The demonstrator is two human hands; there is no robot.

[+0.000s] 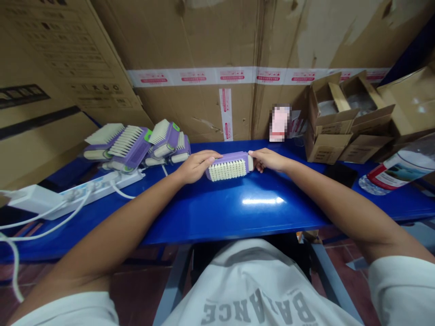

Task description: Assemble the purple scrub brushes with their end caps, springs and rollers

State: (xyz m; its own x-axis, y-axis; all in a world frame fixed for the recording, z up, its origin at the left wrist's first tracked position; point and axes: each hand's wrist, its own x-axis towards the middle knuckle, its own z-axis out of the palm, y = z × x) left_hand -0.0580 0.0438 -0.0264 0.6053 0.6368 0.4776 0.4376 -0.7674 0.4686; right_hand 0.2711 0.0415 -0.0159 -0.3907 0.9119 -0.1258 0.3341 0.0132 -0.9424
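A purple brush [228,169] with rows of cream bristles is held between my two hands, just above the blue table [217,217]. My left hand [196,166] grips its left end, thumb and fingers along the upper edge. At the other end, the fingers of my right hand [268,160] are closed on the short cream end piece. The bristle side faces me. To the left lies a pile of similar purple and cream brushes [131,147], some with green patches.
A white power strip [98,192] with plugs and cables lies at left. Small open cardboard boxes [331,122] stand at back right, beside a large clear bottle [390,172]. A pink, blurred card [280,123] leans against the taped cardboard wall [190,108].
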